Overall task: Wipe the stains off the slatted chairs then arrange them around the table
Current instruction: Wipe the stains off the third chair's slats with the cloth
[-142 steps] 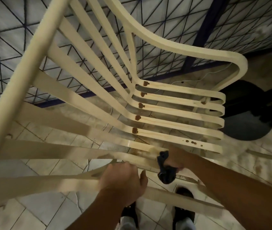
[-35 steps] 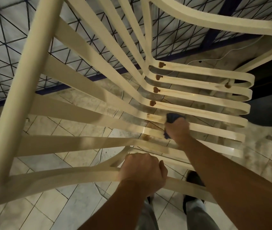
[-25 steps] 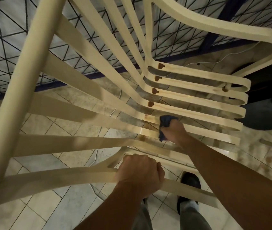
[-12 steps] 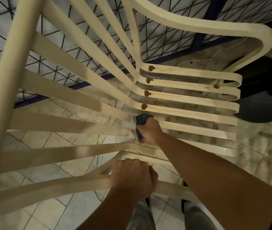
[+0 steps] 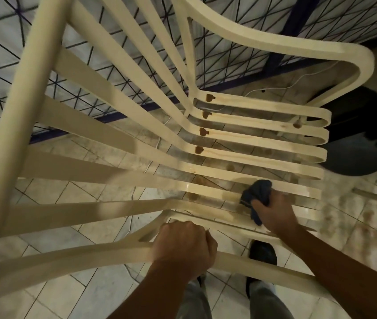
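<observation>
Over a tiled floor [image 5: 68, 302], a cream slatted chair [image 5: 275, 41] fills the frame | left grip [image 5: 183, 245], at 6 o'clock, is clenched tight around the chair's near rail | right grip [image 5: 272, 210], at 4 o'clock, clutches a dark blue cloth [image 5: 256, 192] pressed to a seat slat | brown stains [image 5: 209, 97] dot the slats toward 12 o'clock.

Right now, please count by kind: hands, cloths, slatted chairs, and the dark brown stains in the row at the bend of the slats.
Hands: 2, left hand and right hand
Blue cloth: 1
Slatted chair: 1
Dark brown stains: 4
Total: 8
</observation>
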Available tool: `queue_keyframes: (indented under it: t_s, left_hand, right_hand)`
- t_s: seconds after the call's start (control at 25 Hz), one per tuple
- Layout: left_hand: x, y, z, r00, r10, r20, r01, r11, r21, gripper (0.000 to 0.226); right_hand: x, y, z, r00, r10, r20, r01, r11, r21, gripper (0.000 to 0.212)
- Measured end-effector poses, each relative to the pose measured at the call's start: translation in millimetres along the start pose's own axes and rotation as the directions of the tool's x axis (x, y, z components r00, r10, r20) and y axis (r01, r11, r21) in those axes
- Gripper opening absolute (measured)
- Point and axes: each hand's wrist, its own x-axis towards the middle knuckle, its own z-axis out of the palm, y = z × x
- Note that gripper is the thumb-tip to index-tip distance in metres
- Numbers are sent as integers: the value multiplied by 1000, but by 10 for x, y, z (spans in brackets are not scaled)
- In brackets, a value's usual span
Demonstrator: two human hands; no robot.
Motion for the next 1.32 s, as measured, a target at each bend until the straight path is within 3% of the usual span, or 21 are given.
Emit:
queue_keyframes:
  t_s: [0.16, 0.28, 0.52, 0.6, 0.68, 0.76, 0.88, 1.08, 1.12, 1.24, 1.32]
  left_hand:
    - [-9, -11, -11, 999, 12, 30, -11, 1000, -24, 55]
    - [1, 0, -20, 1000, 0, 25, 0, 1000, -4, 54]
    - [34, 15, -2, 997, 2, 76, -1, 1000, -16, 56]
    - [22, 22, -19, 996, -6, 87, 7, 1000, -5, 55]
    - [21, 28, -47, 997, -9, 73, 8, 1000, 8, 53]
    - [13, 18, -59, 997, -8, 71, 7, 1000, 13, 51]
    - [6, 18, -54, 998, 13, 56, -14, 1000, 18, 51]
    - [-9, -6, -32, 999, 19, 33, -19, 1000, -13, 51]
    - [-13, -9, -32, 999, 21, 33, -20, 1000, -20, 51]
    - [-10, -7, -33, 999, 24, 35, -24, 1000, -20, 51]
    - [-9, 2, -30, 999, 17, 36, -16, 1000, -14, 51]
  right_hand:
    - [275, -243, 484, 969, -7, 248, 47, 986, -157, 19]
    - [503, -626, 1017, 948, -33, 317, 32, 999, 8, 23]
    - [611, -1310, 1477, 987, 65, 145, -94, 976, 199, 12]
    - [648, -1293, 1389, 961, 122, 249, -197, 931, 306, 8]
    - [657, -1219, 1232, 909, 116, 401, -246, 925, 291, 13]
    - [605, -1087, 1069, 879, 34, 476, -139, 973, 186, 10]
    - [449, -741, 677, 885, -74, 460, 52, 997, 62, 13]
    - [296, -208, -106, 978, -63, 198, 113, 961, -253, 9]
    - [267, -186, -89, 977, -62, 204, 119, 953, -279, 7]
    - [224, -229, 310, 907, -125, 402, 167, 983, -72, 24]
    - [302, -359, 668, 909, -144, 392, 184, 981, -64, 25]
